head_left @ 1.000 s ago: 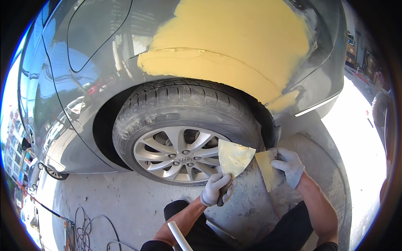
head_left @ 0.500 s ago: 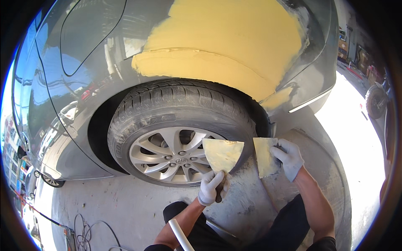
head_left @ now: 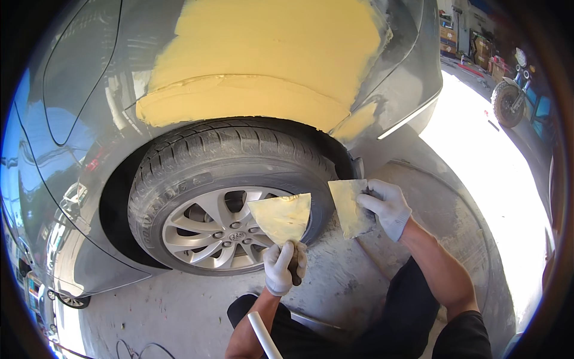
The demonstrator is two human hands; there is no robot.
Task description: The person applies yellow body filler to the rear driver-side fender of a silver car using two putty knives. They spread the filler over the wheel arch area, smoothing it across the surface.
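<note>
My left hand (head_left: 278, 270), in a white glove, is closed round the dark handle of a putty knife (head_left: 281, 218). The knife's fan-shaped blade points up and is smeared with pale yellow filler. To its right, my gloved right hand (head_left: 388, 208) pinches a flat, four-sided spreader (head_left: 347, 204) by its right edge; filler coats its face too. The two tools are apart, held in front of the car's wheel (head_left: 230, 236). Above the wheel arch, a broad patch of yellow filler (head_left: 263, 51) covers part of the grey car body (head_left: 89, 113). Neither tool touches the car.
A white tube (head_left: 264, 336) juts up near my left forearm. Dark cable (head_left: 143, 347) lies on the concrete floor (head_left: 185, 311) at lower left. Farther right stand a motorcycle (head_left: 508, 102) and stacked cardboard boxes (head_left: 448, 39). Another vehicle's wheel (head_left: 73, 301) shows at far left.
The view has swung right, so the car sits farther left and more of the motorcycle shows. Both hands keep their tools; the right hand and spreader appear higher and farther left in the picture.
</note>
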